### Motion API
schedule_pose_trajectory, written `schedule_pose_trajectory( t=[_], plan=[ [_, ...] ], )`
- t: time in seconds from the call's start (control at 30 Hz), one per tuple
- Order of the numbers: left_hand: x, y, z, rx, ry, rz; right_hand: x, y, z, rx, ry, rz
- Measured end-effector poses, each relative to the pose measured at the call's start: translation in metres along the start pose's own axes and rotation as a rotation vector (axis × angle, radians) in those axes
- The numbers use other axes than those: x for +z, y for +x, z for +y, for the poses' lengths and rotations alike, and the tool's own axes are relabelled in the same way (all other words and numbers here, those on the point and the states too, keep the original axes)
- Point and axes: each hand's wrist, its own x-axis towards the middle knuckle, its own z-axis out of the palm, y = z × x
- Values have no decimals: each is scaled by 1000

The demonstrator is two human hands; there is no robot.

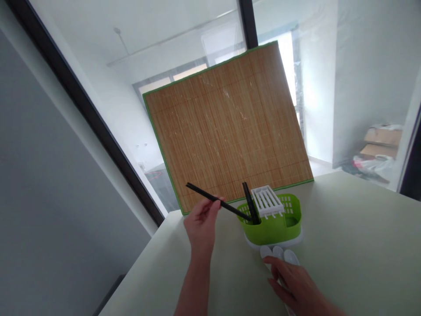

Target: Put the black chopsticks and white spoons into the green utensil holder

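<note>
My left hand [203,217] is closed in a pinch around a pair of black chopsticks [233,210]. The pair slants down to the right, its lower end inside the left compartment of a green cutlery holder [274,235]. More black chopsticks [249,199] stand in that same compartment. Across the middle of the holder sits a white slatted rack [267,202] with small hooks. In front of the holder, several white spoons [278,252] lie side by side on the table. Over them is my right hand [294,281], thumb and index finger apart; it partly hides their handles.
A bamboo mat [226,127] with green edging leans upright against the glass behind the white table [348,237]. Dark window frames [248,22] divide the glass. Beyond it, cardboard boxes [381,142] and plastic bags are visible at the right.
</note>
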Motion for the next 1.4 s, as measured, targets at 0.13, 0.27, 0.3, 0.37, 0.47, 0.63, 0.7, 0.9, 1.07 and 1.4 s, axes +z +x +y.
schedule_pose_trajectory(
  t=[0.13,0.27,0.3,0.37,0.47,0.63,0.7,0.9,1.07,1.4],
  plan=[
    [22,39,-24,26,-22,-52,2,0,0,-36,4,0],
    [43,51,-77,-186,80,-201,4,1,-1,-47,-26,-6],
    [47,51,-90,-231,116,-226,4,1,-1,-42,-34,-13],
    [51,47,-112,-279,170,-261,4,2,0,-28,-47,-22],
    [55,41,-135,-322,215,-310,4,3,0,-22,-63,-26],
    [59,39,-157,-392,273,-404,4,4,-1,-44,-90,-48],
    [60,40,-162,-408,305,-427,3,5,-2,-48,-106,-47],
    [62,42,-165,-453,396,-434,0,6,-4,-66,-127,-60],
    [66,39,-164,-494,370,-423,1,6,-2,-78,-145,-49],
    [68,28,-156,-575,286,-421,3,7,-3,-64,-171,-73]
  ],
)
